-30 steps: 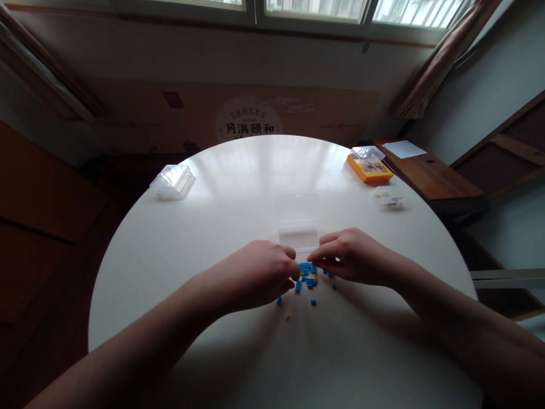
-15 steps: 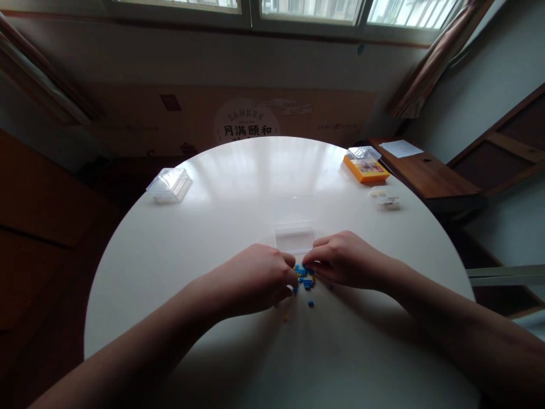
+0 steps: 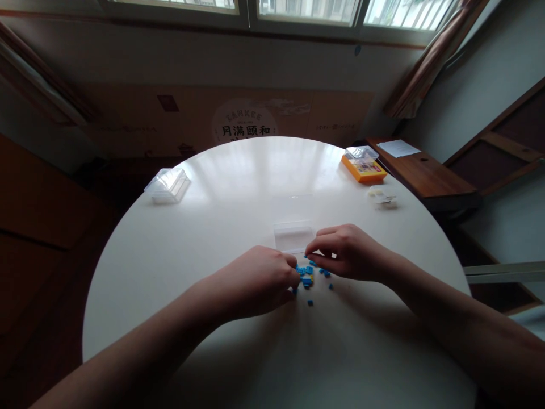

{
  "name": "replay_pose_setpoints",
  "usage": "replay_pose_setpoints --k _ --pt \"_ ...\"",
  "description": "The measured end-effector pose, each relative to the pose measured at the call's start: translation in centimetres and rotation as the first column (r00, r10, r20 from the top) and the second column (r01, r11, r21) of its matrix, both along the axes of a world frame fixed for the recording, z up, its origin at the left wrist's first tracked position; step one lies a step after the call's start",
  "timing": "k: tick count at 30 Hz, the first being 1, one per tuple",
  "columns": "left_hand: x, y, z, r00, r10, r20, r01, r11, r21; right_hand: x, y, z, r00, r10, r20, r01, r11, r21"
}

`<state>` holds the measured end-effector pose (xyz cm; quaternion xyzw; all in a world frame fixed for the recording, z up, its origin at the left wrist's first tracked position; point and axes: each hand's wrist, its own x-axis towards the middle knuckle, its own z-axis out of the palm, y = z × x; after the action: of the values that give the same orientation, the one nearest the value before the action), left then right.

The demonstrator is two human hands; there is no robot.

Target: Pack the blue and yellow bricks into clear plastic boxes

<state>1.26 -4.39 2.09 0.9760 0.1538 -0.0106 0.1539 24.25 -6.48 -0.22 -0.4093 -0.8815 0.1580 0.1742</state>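
Small blue building bricks (image 3: 307,281) with a few yellow bits lie in a loose heap on the white round table (image 3: 170,255). My left hand (image 3: 272,278) rests at the heap's left side, fingers curled in; what they hold, if anything, is hidden. A blue brick (image 3: 294,291) shows by its thumb. Just above the heap, my right hand (image 3: 344,250) pinches a tiny blue brick (image 3: 305,256) between thumb and forefinger. Single blue bricks (image 3: 310,303) are scattered nearer me and under the right hand. Behind both hands stands a clear plastic box (image 3: 293,237).
At the table's left edge sits a clear plastic case (image 3: 168,185). An orange box (image 3: 364,168) with a clear lid on it stands at the far right, and a small clear packet (image 3: 382,197) lies before it. Beyond is a wooden desk (image 3: 430,176) with paper.
My right hand has lifted slightly up from the heap with a tiny blue brick, uncovering bricks beneath it. A small orange piece near my left hand no longer shows.
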Motion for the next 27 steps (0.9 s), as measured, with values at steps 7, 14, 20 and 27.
replay_pose_setpoints --k 7,14,20,27 --pt "0.1 -0.2 -0.2 0.999 -0.029 -0.020 0.030 0.999 0.018 0.8 0.4 0.1 0.982 -0.104 -0.156 0.115 0.991 0.063" --pt "0.1 -0.4 0.1 0.999 -0.019 -0.047 0.020 0.999 0.033 1.1 0.3 -0.1 0.976 -0.079 -0.202 0.101 0.990 0.099" --pt "0.0 -0.6 -0.4 1.000 -0.030 -0.003 0.030 0.999 0.026 1.2 0.5 0.1 0.966 -0.123 -0.226 0.153 0.981 0.118" --pt "0.0 0.3 -0.1 0.974 0.213 0.077 -0.218 0.973 0.076 1.7 1.1 -0.1 0.943 -0.210 -0.258 0.244 0.964 0.105"
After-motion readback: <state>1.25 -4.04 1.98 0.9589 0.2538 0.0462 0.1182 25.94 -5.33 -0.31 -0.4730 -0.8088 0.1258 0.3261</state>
